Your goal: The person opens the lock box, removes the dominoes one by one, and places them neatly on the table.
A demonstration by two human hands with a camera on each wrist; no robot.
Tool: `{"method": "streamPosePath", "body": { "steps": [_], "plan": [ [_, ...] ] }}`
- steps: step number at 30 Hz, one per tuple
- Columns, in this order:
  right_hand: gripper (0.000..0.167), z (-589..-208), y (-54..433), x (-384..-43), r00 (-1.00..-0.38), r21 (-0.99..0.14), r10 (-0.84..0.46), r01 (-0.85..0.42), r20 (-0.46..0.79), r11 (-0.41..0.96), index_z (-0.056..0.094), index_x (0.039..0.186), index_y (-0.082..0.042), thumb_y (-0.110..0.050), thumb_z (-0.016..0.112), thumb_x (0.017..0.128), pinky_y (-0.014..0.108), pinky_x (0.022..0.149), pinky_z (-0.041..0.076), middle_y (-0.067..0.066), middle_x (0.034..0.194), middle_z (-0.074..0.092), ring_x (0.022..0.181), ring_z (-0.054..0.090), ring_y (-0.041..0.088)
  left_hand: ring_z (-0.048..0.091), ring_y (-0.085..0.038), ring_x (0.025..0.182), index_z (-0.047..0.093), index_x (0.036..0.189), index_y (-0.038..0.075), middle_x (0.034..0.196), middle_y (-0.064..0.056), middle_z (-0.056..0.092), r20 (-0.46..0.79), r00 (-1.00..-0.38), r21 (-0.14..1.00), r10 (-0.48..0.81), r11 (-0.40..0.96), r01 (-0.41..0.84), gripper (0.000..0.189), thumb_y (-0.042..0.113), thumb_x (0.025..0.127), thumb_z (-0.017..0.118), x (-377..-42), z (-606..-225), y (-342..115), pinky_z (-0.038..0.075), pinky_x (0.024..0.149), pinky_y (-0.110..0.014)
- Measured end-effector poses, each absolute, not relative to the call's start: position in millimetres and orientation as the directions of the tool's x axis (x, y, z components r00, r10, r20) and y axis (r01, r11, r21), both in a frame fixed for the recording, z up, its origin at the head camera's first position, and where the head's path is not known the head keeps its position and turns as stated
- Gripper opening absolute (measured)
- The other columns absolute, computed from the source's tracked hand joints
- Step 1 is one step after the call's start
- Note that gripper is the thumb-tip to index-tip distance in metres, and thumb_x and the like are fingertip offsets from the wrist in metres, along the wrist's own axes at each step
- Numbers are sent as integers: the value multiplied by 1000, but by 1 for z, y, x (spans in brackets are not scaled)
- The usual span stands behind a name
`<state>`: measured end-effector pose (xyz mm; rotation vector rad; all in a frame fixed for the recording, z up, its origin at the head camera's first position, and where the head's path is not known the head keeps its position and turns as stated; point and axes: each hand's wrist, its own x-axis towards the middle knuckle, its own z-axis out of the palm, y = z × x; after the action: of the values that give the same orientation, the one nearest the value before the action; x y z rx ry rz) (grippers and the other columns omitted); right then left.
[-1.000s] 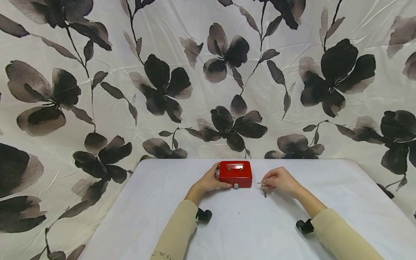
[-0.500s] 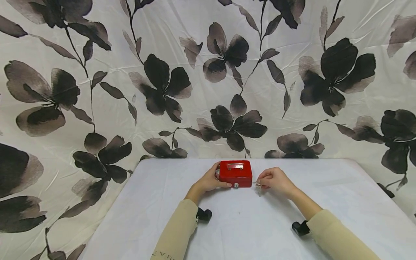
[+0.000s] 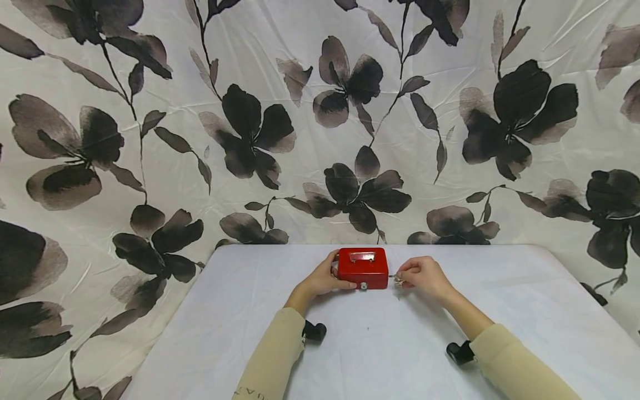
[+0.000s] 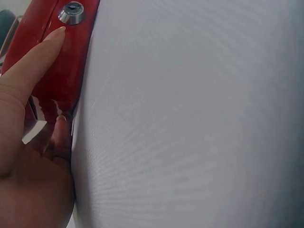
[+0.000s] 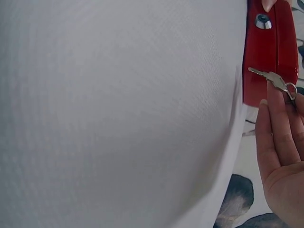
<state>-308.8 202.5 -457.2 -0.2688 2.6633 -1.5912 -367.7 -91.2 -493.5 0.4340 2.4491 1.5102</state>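
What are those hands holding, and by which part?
The left hand holds the red box by its left end, thumb on the front beside the lock. The right hand pinches keys; exactly where cannot be told.

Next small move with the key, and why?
I'd probably bring the right hand across so the key meets the lock. The right hand holds the key out by the right side of the red box, the lock sits on the box's front with nothing in it, and the left hand grips the box's left end.
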Motion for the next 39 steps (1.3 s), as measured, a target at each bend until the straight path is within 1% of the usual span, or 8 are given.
{"method": "streamPosePath", "body": {
  "steps": [7, 12, 16, 21, 26, 30, 34, 39],
  "plan": [
    [11, -455, 200, -306, -986, -881, -160, -120, 51, 457, 72, 99, 8, -1, 67, 97, 35, 73, 61, 15, 88, 76, 76, 74, 24, 48, -25, 116, 30, 159, 17, 152, -8, 46, -55, -928, 884, 369, 450, 126, 103, 29, 78, 92, -367, -490, -91, 43, 107, -51],
    [12, -454, 198, -304, -985, -887, -171, -109, 34, 449, 72, 100, 7, -2, 66, 97, 35, 75, 61, 15, 90, 76, 78, 74, 25, 48, -29, 122, 30, 160, 16, 149, -10, 49, -54, -926, 870, 373, 473, 140, 101, 30, 80, 90, -366, -488, -92, 41, 109, -55],
    [12, -453, 197, -302, -984, -887, -176, -108, 31, 449, 72, 100, 7, -2, 66, 97, 36, 76, 61, 15, 90, 76, 79, 74, 25, 46, -30, 133, 29, 161, 15, 153, -10, 47, -66, -930, 867, 360, 482, 125, 102, 34, 80, 89, -365, -488, -92, 37, 113, -58],
    [11, -453, 195, -303, -984, -884, -172, -123, 49, 451, 72, 100, 7, -3, 66, 97, 36, 76, 61, 16, 90, 76, 79, 74, 24, 41, -32, 141, 27, 162, 18, 156, -10, 44, -82, -936, 873, 343, 478, 99, 106, 42, 79, 88, -367, -488, -91, 35, 113, -61],
    [11, -454, 193, -304, -983, -884, -170, -136, 66, 446, 72, 100, 7, -3, 68, 97, 33, 74, 61, 15, 90, 76, 77, 73, 22, 41, -33, 141, 28, 162, 20, 156, -9, 45, -86, -936, 875, 342, 476, 93, 107, 47, 78, 87, -369, -489, -91, 34, 114, -62],
    [13, -455, 192, -304, -983, -885, -164, -152, 87, 440, 73, 101, 7, -4, 69, 96, 32, 74, 61, 15, 89, 76, 76, 74, 22, 42, -33, 141, 27, 162, 19, 156, -10, 45, -87, -937, 878, 337, 471, 88, 107, 48, 79, 87, -369, -488, -91, 32, 114, -63],
    [14, -456, 190, -303, -981, -887, -160, -168, 109, 430, 74, 102, 8, -4, 71, 95, 32, 76, 60, 16, 91, 76, 76, 75, 24, 42, -34, 141, 27, 163, 18, 156, -10, 45, -85, -939, 882, 334, 463, 85, 106, 46, 79, 87, -368, -487, -90, 32, 114, -63],
    [11, -455, 188, -303, -979, -888, -166, -177, 116, 424, 73, 98, 7, -3, 71, 95, 32, 76, 60, 16, 88, 76, 76, 75, 27, 42, -33, 141, 27, 163, 18, 156, -10, 45, -87, -940, 886, 329, 457, 78, 107, 46, 79, 88, -366, -487, -90, 33, 114, -62]
  ]
}}
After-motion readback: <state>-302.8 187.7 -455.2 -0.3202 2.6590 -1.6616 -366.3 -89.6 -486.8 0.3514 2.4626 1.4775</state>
